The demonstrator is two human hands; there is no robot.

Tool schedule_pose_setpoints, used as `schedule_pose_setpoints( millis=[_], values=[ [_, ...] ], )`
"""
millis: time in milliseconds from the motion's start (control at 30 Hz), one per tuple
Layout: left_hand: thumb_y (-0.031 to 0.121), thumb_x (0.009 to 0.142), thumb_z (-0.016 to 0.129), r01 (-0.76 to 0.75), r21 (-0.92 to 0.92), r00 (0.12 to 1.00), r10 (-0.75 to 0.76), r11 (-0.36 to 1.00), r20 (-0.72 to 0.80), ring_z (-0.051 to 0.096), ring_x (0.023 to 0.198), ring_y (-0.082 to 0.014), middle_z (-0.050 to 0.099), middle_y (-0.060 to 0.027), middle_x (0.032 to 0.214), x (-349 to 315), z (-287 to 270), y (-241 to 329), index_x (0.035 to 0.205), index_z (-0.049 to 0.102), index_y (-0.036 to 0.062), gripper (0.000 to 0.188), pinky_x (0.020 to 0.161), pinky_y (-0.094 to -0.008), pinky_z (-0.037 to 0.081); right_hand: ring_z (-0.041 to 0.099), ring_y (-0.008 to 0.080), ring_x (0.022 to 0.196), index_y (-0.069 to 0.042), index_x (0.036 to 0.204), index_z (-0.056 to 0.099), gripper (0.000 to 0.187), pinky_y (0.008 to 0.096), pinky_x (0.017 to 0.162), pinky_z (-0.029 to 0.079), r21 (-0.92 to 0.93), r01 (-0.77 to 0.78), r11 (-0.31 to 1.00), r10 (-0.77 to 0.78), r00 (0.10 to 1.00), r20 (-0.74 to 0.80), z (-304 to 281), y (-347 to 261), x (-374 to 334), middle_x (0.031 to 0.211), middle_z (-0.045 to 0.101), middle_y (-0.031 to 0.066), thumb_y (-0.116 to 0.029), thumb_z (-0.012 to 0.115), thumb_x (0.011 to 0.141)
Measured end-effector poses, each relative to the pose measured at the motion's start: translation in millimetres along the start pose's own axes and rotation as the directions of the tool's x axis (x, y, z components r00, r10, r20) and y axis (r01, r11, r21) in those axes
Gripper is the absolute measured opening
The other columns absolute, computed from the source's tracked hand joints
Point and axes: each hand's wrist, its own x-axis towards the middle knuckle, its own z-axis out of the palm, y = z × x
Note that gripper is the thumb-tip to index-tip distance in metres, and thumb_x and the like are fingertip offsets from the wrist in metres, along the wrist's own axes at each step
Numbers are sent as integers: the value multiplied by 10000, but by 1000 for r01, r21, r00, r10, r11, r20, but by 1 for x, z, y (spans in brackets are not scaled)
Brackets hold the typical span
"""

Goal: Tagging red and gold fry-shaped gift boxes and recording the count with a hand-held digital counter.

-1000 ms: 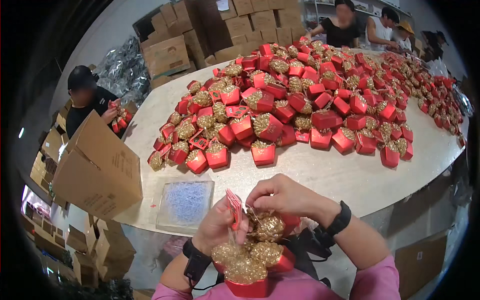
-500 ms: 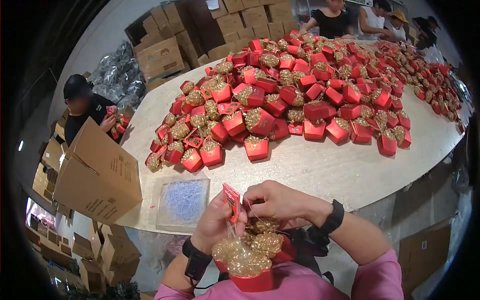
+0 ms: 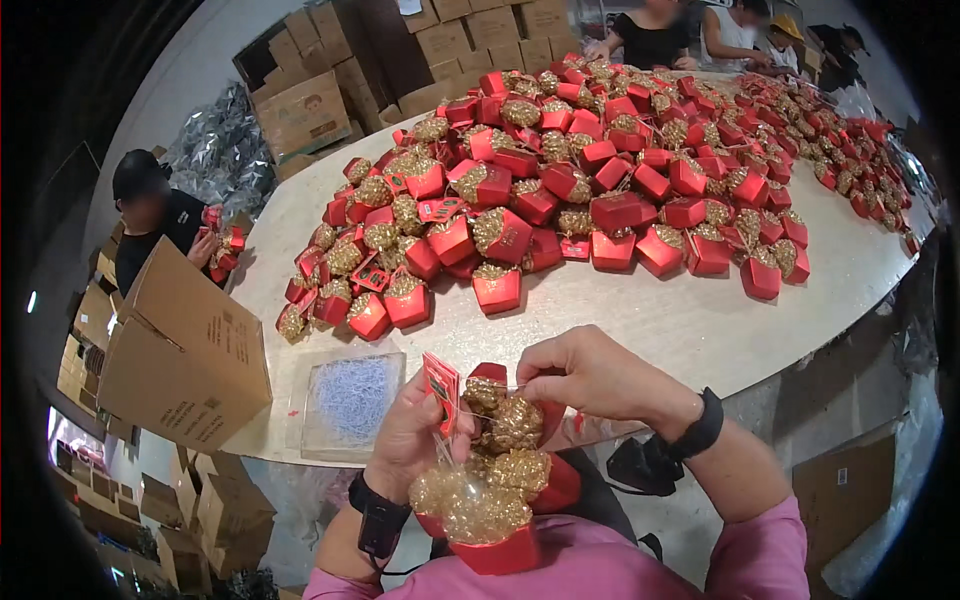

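Observation:
My left hand [image 3: 405, 430] is closed on a small stack of red tags [image 3: 441, 390] with loops of clear string. The fingertips of my right hand [image 3: 585, 375] pinch a thin string [image 3: 510, 387] stretched toward the tags. Just below it hangs an ornament with a gold glittery top [image 3: 517, 423] and red base, partly hidden by others. Another gold-topped ornament with a red base [image 3: 500, 552] is nearest my body, below my left hand. Several gold tops cluster between my hands.
A large heap of red and gold ornaments [image 3: 610, 215] covers the far part of the pale table [image 3: 640, 310]. Left of my hands lies a shallow tray [image 3: 345, 453] of fine pale-blue strings, beside a carton [image 3: 190, 350]. A person [image 3: 165, 220] handles ornaments at left; others work behind the heap.
My right hand has risen slightly and moved right, drawing the string out. More of the red and gold ornaments shows between my hands. My left hand still holds the tags.

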Motion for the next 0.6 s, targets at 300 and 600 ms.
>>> schedule_pose_setpoints(
  millis=[300, 600],
  values=[
    [195, 789, 610, -7, 68, 1000, 7, 998, 3, 586, 504, -238, 608, -163, 748, 6, 11, 4, 1074, 436, 58, 360, 441, -300, 493, 533, 65, 596, 26, 886, 602, 170, 212, 553, 437, 321, -92, 943, 48, 988, 144, -3, 3, -5, 665, 586, 20, -46, 550, 740],
    [221, 783, 626, 37, 185, 999, -32, 982, -31, 596, 545, -216, 605, -158, 781, 11, 37, 19, 1063, 452, 30, 381, 469, -281, 496, 505, 57, 451, 41, 943, 594, 215, 179, 409, 384, 430, -451, 782, 222, 847, 483, -4, -6, -2, 647, 582, 48, -37, 575, 744]
  ],
)
